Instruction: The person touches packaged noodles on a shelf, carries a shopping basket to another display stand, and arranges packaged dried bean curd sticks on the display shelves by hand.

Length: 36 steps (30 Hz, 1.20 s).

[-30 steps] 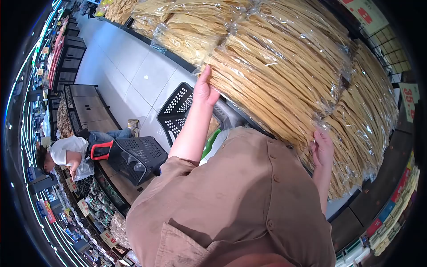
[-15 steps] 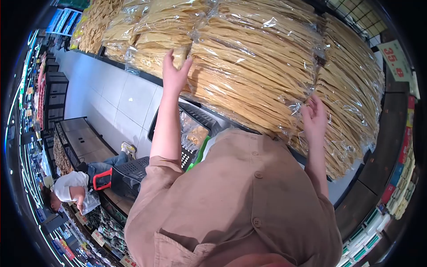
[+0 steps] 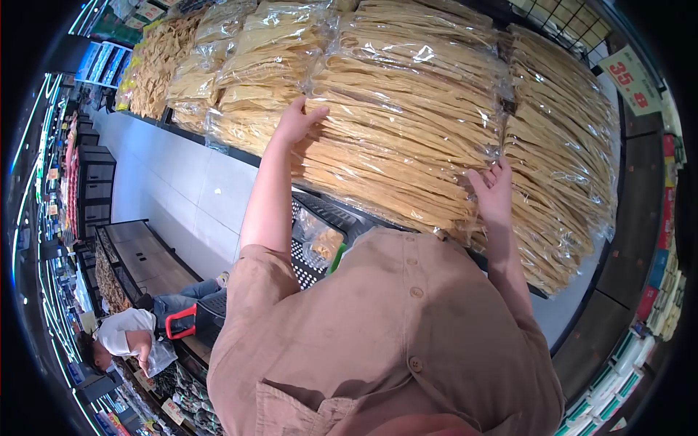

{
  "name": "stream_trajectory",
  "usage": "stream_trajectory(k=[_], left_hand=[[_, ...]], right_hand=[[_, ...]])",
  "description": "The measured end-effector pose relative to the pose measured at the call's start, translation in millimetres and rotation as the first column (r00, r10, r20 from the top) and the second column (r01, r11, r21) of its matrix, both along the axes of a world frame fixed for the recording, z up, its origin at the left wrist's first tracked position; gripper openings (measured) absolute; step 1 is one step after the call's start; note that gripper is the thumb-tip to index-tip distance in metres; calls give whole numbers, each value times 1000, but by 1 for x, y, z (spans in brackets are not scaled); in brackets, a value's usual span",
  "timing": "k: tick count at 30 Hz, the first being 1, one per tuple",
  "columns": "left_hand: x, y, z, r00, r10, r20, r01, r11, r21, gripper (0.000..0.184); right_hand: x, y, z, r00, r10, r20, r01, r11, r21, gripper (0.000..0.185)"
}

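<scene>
Long tan dried sticks in clear plastic packs (image 3: 407,116) lie in rows across the display in front of me. My left hand (image 3: 297,122) is over the left end of the middle packs, thumb apart from the fingers, holding nothing that I can see. At the right end of the same packs, my right hand (image 3: 493,190) is near the gathered plastic, thumb apart and fingers slightly bent. Whether its fingertips touch the wrapping is hard to tell. Another column of packs (image 3: 556,160) lies right of my right hand.
Below the display edge stands a dark perforated basket (image 3: 309,272) with a bagged item (image 3: 320,243) inside. At the lower left a person in a white top (image 3: 125,330) bends over goods, beside a red-handled basket (image 3: 182,321). A price sign (image 3: 631,81) stands at upper right.
Both hands have left the front pack's ends, where they were one second ago, and are farther over the display. Since the last frame, my right hand has moved slightly left. The view has shifted.
</scene>
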<state>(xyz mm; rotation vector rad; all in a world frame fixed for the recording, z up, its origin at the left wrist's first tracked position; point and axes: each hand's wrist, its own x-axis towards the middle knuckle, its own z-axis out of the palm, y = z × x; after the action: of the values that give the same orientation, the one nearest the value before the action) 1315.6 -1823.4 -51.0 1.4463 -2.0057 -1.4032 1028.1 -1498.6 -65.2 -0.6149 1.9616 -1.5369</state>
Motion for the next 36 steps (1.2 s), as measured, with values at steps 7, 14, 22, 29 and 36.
stream_trajectory(k=[7,14,22,29,36], left_hand=[[-6,5,20,994,53,96,-60,995,79,56],[-19,-48,-13,991,67,117,-31,958,-286,79],[-64,-83,0,917,-36,397,145,958,-246,77],[-74,-105,4,902,-131,412,140,990,7,68],[-53,-105,6,1000,-14,-24,22,931,363,52]], right_hand=[[-9,16,31,984,170,-56,-155,966,206,81],[-28,-2,42,880,176,-440,-93,975,203,76],[-39,-40,41,947,202,-250,-143,961,236,81],[-55,-55,14,998,-2,-57,-1,998,-60,72],[-95,-52,15,836,166,523,-71,978,-197,34]])
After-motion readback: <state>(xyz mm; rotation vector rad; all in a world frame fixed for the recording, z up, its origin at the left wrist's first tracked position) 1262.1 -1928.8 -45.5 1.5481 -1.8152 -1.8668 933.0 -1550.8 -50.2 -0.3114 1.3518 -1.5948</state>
